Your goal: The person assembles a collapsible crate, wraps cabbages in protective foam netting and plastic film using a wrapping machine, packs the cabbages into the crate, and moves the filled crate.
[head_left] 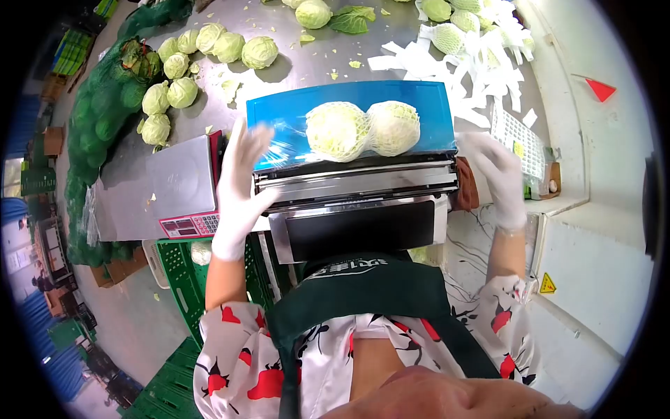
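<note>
Two pale cabbages in white foam nets, a left one (338, 131) and a right one (393, 128), lie side by side under clear film on a blue board (433, 105). Below the board is a metal wrapping machine (356, 185) with a black front panel. My left hand (242, 174), in a white glove, is at the board's left edge, fingers apart and partly blurred, beside the bunched film. At the right edge is my gloved right hand (497, 167), its fingers spread and bent toward the machine's corner; nothing shows in it.
A scale (183, 181) stands at the left, near loose cabbages (183, 92) and green net sacks (94, 133). White foam nets (481, 66) and a white tray (520, 143) are at the right. Green crates (183, 279) stand below left.
</note>
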Available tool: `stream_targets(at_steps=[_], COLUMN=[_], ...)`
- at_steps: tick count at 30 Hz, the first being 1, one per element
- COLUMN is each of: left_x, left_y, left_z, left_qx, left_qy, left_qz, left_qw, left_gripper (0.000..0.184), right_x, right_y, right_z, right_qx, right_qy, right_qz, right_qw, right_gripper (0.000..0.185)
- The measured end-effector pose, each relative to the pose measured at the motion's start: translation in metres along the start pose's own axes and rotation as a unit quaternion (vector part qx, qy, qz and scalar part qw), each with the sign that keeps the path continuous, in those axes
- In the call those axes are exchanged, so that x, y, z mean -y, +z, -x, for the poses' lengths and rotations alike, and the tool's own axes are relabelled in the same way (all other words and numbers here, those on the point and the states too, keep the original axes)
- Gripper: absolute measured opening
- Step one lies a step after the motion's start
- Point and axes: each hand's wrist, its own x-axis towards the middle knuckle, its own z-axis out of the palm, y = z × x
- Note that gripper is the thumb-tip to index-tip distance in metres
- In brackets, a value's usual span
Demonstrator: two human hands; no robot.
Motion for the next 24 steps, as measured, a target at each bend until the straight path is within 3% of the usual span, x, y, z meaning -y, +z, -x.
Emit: stream_targets(at_steps=[1,2,4,6,9,11,14,17,20,22,24], left_x=[0.018,0.042,0.093,0.118,0.135,0.133,0.131,0.109,0.062,0.049,0.029], left_y=[0.001,0.000,0.013,0.024,0.020,0.021,0.026,0.027,0.036,0.025,0.023], left_z=[-0.017,-0.030,-0.045,-0.053,-0.077,-0.080,-0.071,-0.042,-0.003,0.036,0.083], left_qx=[0.063,0.122,0.185,0.200,0.175,0.166,0.123,0.129,0.108,0.172,0.187], left_qy=[0.002,0.002,0.076,-0.065,-0.113,-0.137,-0.199,-0.260,-0.345,-0.404,-0.480], left_qz=[-0.155,-0.306,-0.449,-0.342,-0.317,-0.304,-0.033,0.012,0.033,0.026,0.036], left_qw=[0.986,0.944,0.871,0.916,0.925,0.928,0.972,0.957,0.932,0.898,0.856], left_gripper=[0.112,0.127,0.130,0.131,0.126,0.118,0.109,0.092,0.077,0.075,0.074], right_x=[0.001,-0.024,-0.103,-0.124,-0.129,-0.132,-0.119,-0.102,-0.089,-0.045,-0.054], right_y=[0.007,0.003,0.005,0.018,0.023,0.029,0.034,0.049,0.057,0.058,0.061], right_z=[-0.025,-0.048,-0.084,-0.101,-0.111,-0.112,-0.103,-0.062,-0.014,0.022,0.071], right_qx=[-0.044,0.022,0.092,0.102,0.076,0.048,0.036,0.040,0.031,0.081,0.114], right_qy=[0.000,-0.054,-0.182,-0.120,-0.026,-0.030,0.022,0.088,0.141,0.199,0.277], right_qz=[0.048,0.215,0.377,0.273,0.214,0.212,0.116,-0.039,-0.132,-0.172,-0.154], right_qw=[0.998,0.975,0.904,0.949,0.973,0.976,0.992,0.995,0.981,0.961,0.942], right_gripper=[0.056,0.087,0.115,0.119,0.121,0.122,0.108,0.090,0.085,0.081,0.078])
